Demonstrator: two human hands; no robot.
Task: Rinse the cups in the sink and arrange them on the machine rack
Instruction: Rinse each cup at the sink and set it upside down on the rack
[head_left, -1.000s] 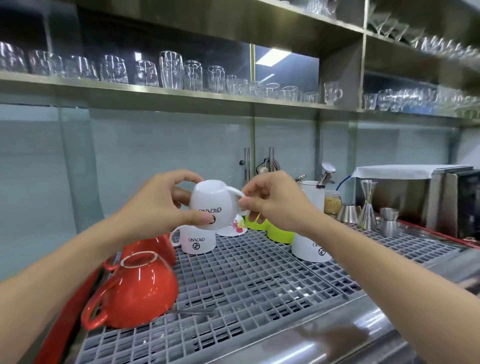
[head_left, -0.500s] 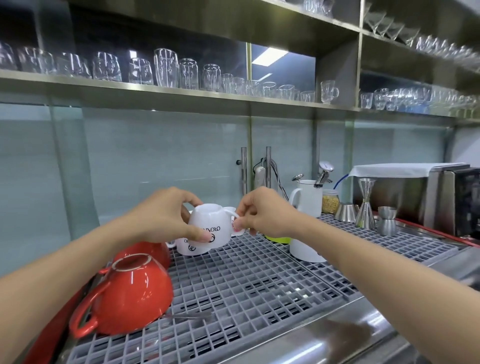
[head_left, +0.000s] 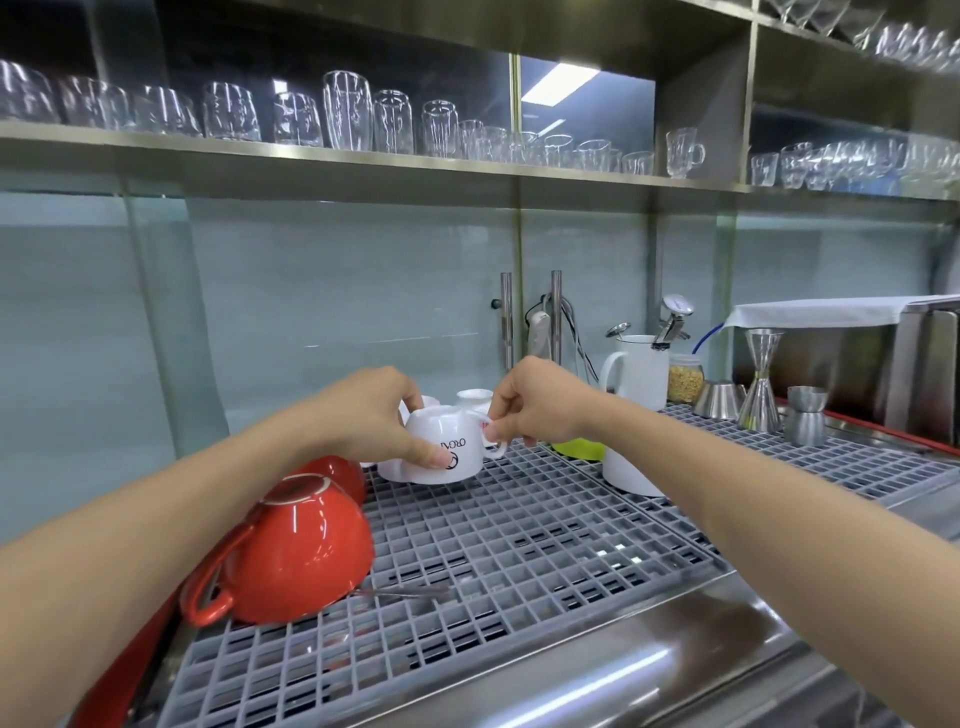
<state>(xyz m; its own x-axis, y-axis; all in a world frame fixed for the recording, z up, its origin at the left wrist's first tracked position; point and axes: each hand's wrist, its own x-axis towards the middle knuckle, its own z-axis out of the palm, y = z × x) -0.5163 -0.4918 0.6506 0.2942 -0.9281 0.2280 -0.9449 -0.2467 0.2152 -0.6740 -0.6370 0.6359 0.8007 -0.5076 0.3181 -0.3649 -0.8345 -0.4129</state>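
A white cup (head_left: 451, 442) with black lettering is upside down, its rim at or just above the grey grid rack (head_left: 519, 545) on top of the machine. My left hand (head_left: 374, 410) grips its body from the left. My right hand (head_left: 540, 402) pinches its handle on the right. Two red cups lie upside down at the rack's left: a big one (head_left: 301, 551) in front and another (head_left: 337, 470) behind it. More white cups (head_left: 474, 400) stand behind the held cup, partly hidden by my hands.
A lime-green cup (head_left: 576, 448) and a white cup (head_left: 623, 470) sit on the rack to the right, behind my right forearm. Further back stand a white jug (head_left: 641, 379), a jar, steel jiggers (head_left: 761, 384) and small steel cups. Shelves of glasses (head_left: 343, 117) hang overhead.
Both hands have brought the white cup down from chest height to the rack, in front of the other white cups. The camera view has tilted slightly upward.
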